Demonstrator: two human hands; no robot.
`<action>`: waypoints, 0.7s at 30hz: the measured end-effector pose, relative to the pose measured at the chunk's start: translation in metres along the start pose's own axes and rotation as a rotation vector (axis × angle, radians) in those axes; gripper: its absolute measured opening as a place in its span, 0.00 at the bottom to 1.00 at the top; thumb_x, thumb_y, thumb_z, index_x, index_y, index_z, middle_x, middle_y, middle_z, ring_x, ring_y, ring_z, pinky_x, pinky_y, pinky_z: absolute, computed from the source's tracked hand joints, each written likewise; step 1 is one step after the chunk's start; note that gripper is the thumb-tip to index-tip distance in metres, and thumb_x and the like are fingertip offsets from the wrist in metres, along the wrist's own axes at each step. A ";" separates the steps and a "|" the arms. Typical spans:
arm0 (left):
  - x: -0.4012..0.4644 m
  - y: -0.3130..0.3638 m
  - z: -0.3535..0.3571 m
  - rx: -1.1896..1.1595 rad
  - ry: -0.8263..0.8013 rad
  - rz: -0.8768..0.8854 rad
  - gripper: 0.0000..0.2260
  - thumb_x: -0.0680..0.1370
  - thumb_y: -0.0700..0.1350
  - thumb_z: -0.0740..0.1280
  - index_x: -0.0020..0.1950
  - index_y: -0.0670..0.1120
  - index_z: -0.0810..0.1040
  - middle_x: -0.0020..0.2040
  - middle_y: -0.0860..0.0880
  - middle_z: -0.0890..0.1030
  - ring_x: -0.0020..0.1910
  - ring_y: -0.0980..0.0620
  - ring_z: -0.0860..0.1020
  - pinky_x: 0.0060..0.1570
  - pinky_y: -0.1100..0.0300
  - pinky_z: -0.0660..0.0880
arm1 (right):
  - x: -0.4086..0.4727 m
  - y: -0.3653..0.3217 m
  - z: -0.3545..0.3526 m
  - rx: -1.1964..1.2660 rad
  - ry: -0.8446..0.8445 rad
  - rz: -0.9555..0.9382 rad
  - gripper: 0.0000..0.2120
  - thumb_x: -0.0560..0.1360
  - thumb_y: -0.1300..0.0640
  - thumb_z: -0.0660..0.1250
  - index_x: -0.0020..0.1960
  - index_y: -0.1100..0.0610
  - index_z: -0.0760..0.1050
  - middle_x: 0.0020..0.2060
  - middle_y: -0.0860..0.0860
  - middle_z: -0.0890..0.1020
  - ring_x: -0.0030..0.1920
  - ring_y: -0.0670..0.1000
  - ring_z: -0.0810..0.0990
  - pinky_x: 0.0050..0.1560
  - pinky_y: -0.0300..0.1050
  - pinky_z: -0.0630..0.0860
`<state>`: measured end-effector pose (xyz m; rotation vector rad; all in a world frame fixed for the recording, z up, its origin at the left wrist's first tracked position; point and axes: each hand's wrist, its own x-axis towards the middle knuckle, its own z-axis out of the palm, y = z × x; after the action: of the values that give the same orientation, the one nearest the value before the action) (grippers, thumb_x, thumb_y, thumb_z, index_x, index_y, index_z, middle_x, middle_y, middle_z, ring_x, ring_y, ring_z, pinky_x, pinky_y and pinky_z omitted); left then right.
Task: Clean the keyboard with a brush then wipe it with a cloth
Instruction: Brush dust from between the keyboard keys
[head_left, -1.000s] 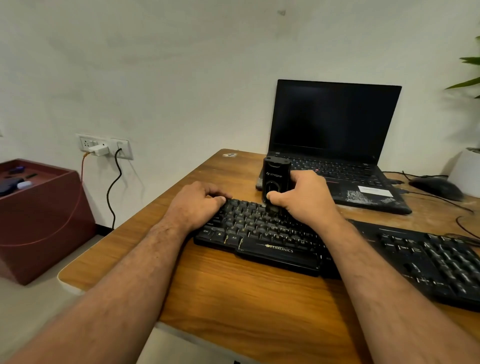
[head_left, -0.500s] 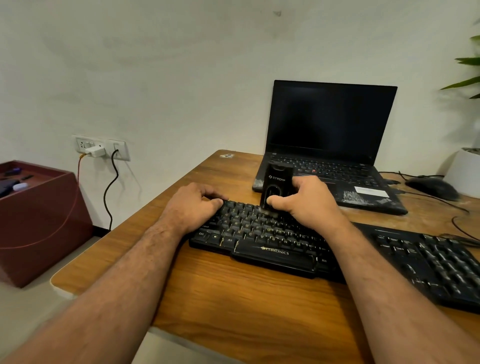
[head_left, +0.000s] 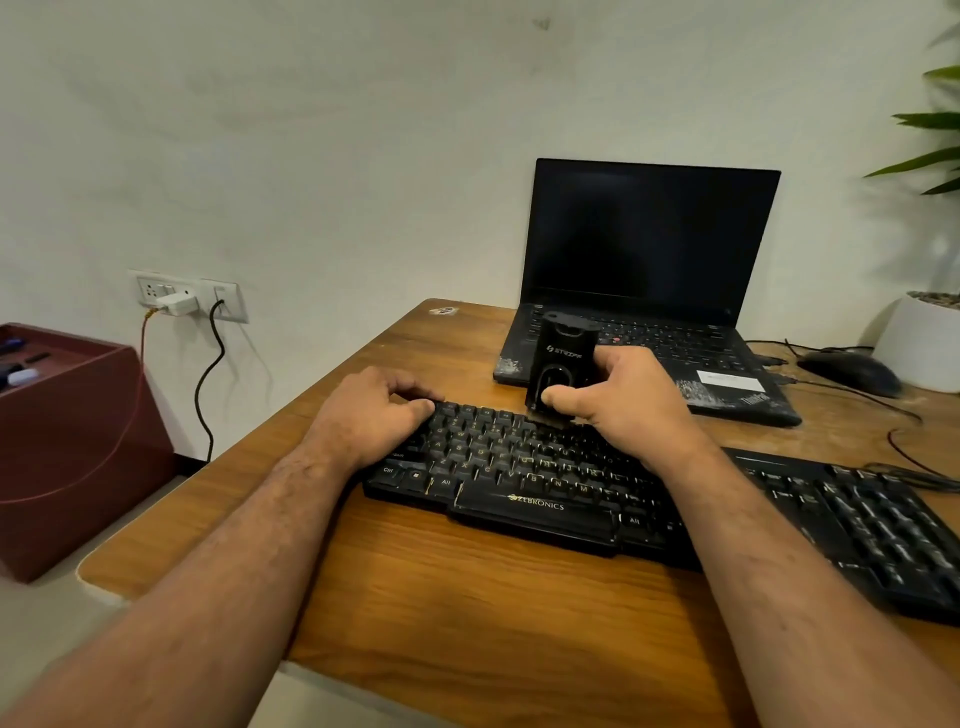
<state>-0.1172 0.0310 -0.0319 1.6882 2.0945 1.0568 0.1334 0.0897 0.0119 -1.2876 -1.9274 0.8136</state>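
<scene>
A black Zebronics keyboard (head_left: 519, 467) lies across the wooden desk (head_left: 467, 623). My left hand (head_left: 374, 415) rests curled on the keyboard's far left corner, gripping its edge. My right hand (head_left: 628, 400) is shut on a black block-shaped brush (head_left: 563, 358), held upright with its lower end down on the keyboard's top key rows near the middle. The bristles are hidden behind my thumb and the keys. No cloth is in view.
An open black laptop (head_left: 649, 270) stands just behind the brush. A second black keyboard (head_left: 872, 519) lies at right, with a mouse (head_left: 852, 371), cables and a white plant pot (head_left: 919, 343) beyond. A maroon box (head_left: 67, 441) sits on the floor left, under wall sockets.
The brush and my right hand stay on the upper key rows, shifting slightly toward the keyboard's far edge. My left hand keeps its hold on the left corner. The camera view drifts a little.
</scene>
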 end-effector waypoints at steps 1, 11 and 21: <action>0.001 -0.001 0.000 0.005 0.004 0.001 0.06 0.77 0.51 0.69 0.50 0.59 0.85 0.46 0.60 0.83 0.46 0.59 0.79 0.57 0.54 0.76 | -0.002 0.001 0.001 0.031 -0.013 0.015 0.17 0.71 0.56 0.78 0.58 0.51 0.82 0.45 0.45 0.85 0.46 0.45 0.83 0.45 0.42 0.78; 0.002 0.000 0.002 0.001 0.021 0.012 0.06 0.76 0.49 0.70 0.48 0.58 0.86 0.44 0.59 0.84 0.44 0.59 0.79 0.54 0.56 0.75 | -0.009 0.001 0.003 0.293 -0.077 0.030 0.12 0.70 0.63 0.78 0.48 0.49 0.82 0.41 0.49 0.88 0.43 0.52 0.88 0.51 0.57 0.84; -0.003 0.004 -0.002 0.005 0.007 0.025 0.07 0.77 0.48 0.70 0.50 0.59 0.85 0.46 0.58 0.84 0.45 0.61 0.79 0.43 0.63 0.70 | -0.006 -0.002 0.001 0.007 -0.020 -0.031 0.15 0.71 0.56 0.78 0.56 0.49 0.81 0.44 0.42 0.83 0.42 0.38 0.80 0.37 0.33 0.72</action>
<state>-0.1142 0.0280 -0.0286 1.7202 2.0869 1.0667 0.1333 0.0836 0.0117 -1.2468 -1.9536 0.8195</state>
